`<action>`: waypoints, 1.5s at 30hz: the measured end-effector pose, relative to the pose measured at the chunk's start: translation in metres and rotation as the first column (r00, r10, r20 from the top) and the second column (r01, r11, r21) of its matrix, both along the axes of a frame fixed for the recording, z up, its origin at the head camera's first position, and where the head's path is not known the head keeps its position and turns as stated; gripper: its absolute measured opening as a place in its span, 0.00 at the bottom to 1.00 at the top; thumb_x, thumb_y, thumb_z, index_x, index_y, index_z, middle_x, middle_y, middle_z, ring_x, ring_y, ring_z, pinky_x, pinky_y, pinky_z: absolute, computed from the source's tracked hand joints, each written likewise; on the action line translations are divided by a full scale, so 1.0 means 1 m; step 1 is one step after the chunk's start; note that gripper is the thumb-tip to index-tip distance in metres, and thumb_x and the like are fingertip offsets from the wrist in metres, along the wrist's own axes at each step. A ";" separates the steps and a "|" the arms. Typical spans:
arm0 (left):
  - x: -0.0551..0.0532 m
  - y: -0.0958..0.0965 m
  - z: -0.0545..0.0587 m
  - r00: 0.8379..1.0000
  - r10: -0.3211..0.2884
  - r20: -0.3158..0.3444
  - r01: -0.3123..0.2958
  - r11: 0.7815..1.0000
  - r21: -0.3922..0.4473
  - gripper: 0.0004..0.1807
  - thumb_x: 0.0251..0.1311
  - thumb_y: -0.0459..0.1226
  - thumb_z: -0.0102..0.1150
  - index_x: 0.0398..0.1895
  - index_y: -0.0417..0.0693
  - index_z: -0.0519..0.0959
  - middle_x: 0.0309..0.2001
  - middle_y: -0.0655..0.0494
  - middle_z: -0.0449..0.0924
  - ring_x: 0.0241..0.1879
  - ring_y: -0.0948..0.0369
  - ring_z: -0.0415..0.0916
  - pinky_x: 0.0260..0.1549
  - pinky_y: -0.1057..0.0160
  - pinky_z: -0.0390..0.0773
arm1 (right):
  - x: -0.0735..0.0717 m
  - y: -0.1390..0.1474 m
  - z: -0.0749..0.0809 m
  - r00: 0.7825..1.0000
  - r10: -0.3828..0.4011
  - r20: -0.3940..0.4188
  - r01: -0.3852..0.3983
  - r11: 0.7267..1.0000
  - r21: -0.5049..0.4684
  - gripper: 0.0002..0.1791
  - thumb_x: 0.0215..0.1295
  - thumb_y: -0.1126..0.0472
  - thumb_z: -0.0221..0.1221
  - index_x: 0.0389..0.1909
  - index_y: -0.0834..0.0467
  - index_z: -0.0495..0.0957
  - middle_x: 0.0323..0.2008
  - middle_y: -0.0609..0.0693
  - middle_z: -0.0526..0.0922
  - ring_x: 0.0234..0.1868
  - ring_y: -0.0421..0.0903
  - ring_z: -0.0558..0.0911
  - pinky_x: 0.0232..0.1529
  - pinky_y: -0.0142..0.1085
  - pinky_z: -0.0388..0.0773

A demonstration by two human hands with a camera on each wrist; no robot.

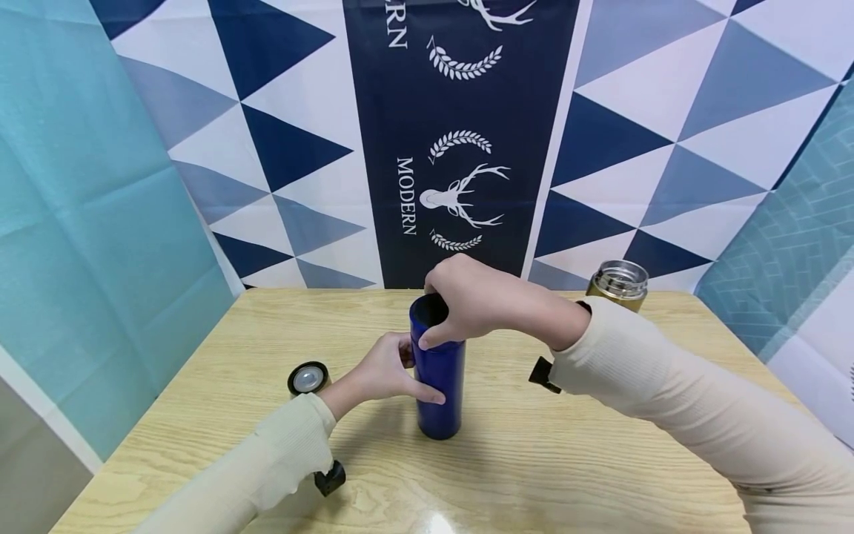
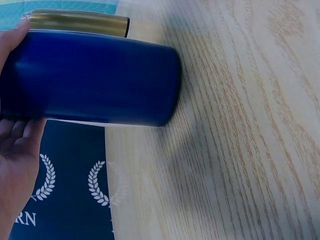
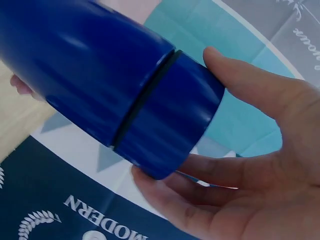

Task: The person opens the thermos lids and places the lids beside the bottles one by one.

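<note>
A tall dark blue vacuum bottle (image 1: 442,415) is upright over the wooden table, its base at or just above the surface. My left hand (image 1: 387,371) grips the middle of its body from the left, thumb across the front. From above, my right hand (image 1: 477,300) grips the blue lid (image 3: 172,112), thumb on one side and fingers on the other. In the right wrist view a dark seam runs between lid and body. The top looks dark in the head view and is partly hidden by the right hand.
A gold flask (image 1: 619,288) with an uncovered metal mouth stands at the table's back right, partly behind the right sleeve. A round black-rimmed, lid-like piece (image 1: 308,379) lies left of the left wrist. Patterned cloth (image 1: 460,111) hangs behind the wooden table (image 1: 534,460).
</note>
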State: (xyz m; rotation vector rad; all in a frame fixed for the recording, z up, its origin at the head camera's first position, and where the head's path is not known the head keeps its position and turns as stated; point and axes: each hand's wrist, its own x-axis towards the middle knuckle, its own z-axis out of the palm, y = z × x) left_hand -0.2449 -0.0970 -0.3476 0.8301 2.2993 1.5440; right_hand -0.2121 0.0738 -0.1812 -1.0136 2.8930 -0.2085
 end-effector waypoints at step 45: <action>-0.004 -0.002 -0.002 0.999 -0.036 0.021 0.035 0.999 0.022 0.33 0.41 0.37 0.77 0.54 0.45 0.77 0.51 0.47 0.83 0.47 0.63 0.82 0.51 0.65 0.80 | -0.029 0.013 0.011 0.923 0.370 0.105 -0.374 0.927 0.019 0.29 0.46 0.57 0.75 0.52 0.57 0.79 0.49 0.49 0.82 0.47 0.44 0.82 0.51 0.38 0.83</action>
